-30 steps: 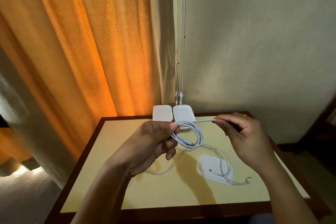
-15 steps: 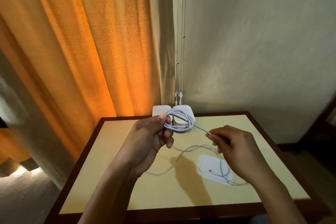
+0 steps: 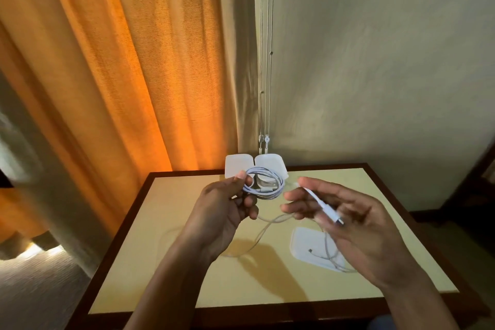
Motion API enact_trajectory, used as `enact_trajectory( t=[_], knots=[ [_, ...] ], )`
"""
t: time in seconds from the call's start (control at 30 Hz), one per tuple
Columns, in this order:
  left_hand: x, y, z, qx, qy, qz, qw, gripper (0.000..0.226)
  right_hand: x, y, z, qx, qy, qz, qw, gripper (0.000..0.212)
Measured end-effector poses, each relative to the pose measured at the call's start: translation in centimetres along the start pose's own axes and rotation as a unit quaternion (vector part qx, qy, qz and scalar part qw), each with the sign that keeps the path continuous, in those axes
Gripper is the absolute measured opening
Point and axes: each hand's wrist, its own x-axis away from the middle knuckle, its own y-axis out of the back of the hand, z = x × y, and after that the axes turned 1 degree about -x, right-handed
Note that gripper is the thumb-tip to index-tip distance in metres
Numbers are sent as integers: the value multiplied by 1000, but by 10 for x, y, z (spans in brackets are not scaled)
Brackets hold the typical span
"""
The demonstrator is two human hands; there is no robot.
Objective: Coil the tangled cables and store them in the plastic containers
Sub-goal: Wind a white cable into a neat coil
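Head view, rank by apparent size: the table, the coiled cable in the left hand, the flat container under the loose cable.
1. table
2. flat container, partly hidden by the right hand
3. coiled cable; nearly container-sized and held up nearer the camera, so 2 and 3 are unsure

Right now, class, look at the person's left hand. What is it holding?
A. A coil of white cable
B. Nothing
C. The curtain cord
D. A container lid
A: the left hand grips a coil of white cable between thumb and fingers, raised above the table.
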Motion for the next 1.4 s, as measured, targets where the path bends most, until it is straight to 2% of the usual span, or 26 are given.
enact_trajectory(
  t=[0.1,0.17,0.27,0.37,0.43,0.53,0.67,0.73,0.8,0.87,0.9,0.97,1.1,1.2,1.3,1.4],
  knots=[
    [1,4,-5,29,29,32,999,17,-5,8,-7,101,20,-136,985,26],
    [3,5,-8,35,40,54,997,16,-9,8,-10,67,43,-208,975,37],
    [7,4,-9,38,57,97,993,15,-19,10,-12,-30,56,-328,943,24],
    [9,0,-9,39,64,124,989,16,-25,13,-17,-43,36,-378,924,22],
    [9,-2,-10,41,62,133,988,16,-26,11,-19,77,29,-390,917,21],
    [9,-4,-12,41,59,138,988,16,-23,9,-24,295,18,-375,878,26],
    [11,-10,-12,50,64,156,984,16,-22,1,-33,494,34,-259,829,15],
    [12,-14,-10,38,61,163,984,19,-21,-3,-36,536,71,-198,818,16],
    [12,-15,-10,29,51,162,985,20,-20,-5,-36,497,91,-177,844,15],
    [12,-14,-11,21,45,158,986,19,-19,-4,-36,400,73,-196,893,15],
    [12,-13,-11,18,45,158,986,19,-19,-5,-36,369,61,-200,905,15],
    [12,-12,-12,20,48,157,986,19,-18,-6,-36,344,49,-212,913,12],
    [10,-12,-11,22,43,143,989,18,-13,-6,-36,290,53,-289,911,13],
    [9,-13,-8,-1,39,137,990,20,-13,-13,-31,280,44,-268,921,16],
    [9,-16,-5,-21,30,131,991,23,-14,-20,-26,186,15,-236,954,19],
    [8,-17,-5,-39,18,110,993,27,-11,-21,-26,122,-9,-223,967,19]
  ],
)
